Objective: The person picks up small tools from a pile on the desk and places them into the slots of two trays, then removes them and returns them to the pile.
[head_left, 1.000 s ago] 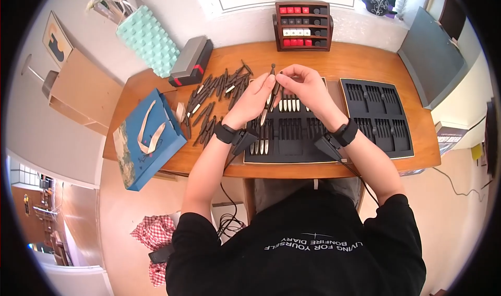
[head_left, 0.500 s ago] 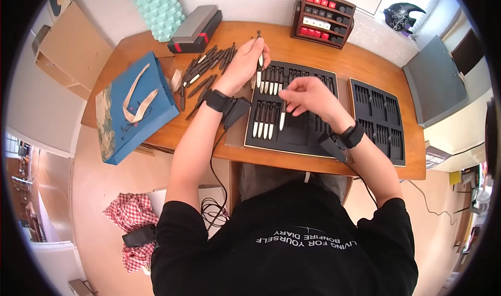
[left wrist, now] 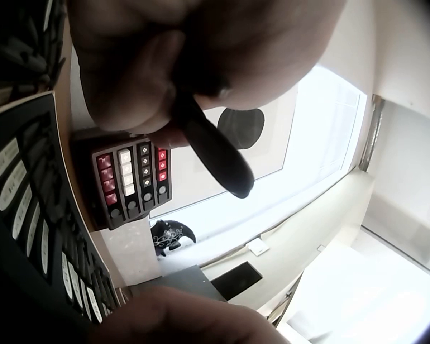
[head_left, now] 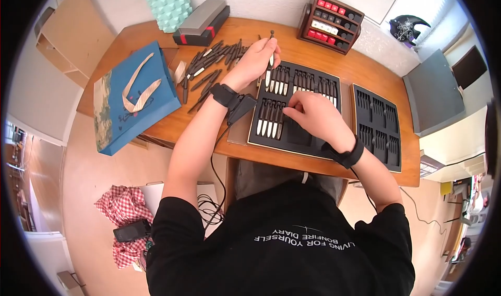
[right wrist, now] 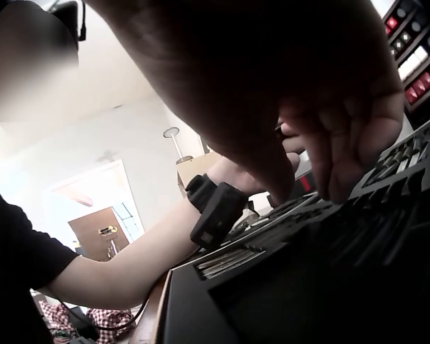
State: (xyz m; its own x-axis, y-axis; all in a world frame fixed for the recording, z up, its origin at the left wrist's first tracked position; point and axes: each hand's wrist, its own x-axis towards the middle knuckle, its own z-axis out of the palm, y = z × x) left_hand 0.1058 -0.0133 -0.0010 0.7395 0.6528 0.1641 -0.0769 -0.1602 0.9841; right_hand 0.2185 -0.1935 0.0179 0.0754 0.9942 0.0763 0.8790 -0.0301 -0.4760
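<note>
My left hand [head_left: 259,61] grips a slim dark stick [head_left: 268,79], upright over the case's far left corner, its small knob showing above the fingers and its pale label below. In the left wrist view the dark rounded end [left wrist: 226,168] of a stick juts out from that hand. My right hand [head_left: 313,113] is low over the black slotted case [head_left: 300,135], fingertips right beside the nearest-left group of labelled sticks [head_left: 269,128]. From the right wrist, its thumb and bent fingers [right wrist: 340,175] are apart, with nothing visible between them.
A second black slotted case [head_left: 393,161] lies to the right. Loose dark sticks [head_left: 209,61] are heaped at the left, beside a blue gift bag [head_left: 148,110] and a grey-black box [head_left: 202,24]. A wooden rack [head_left: 330,23] with red, white and black cubes stands at the back.
My right hand has left the left hand, carrying a stick down to the case, where it now lies in the nearest-left group. My left hand still holds its stick. The head view has shifted.
</note>
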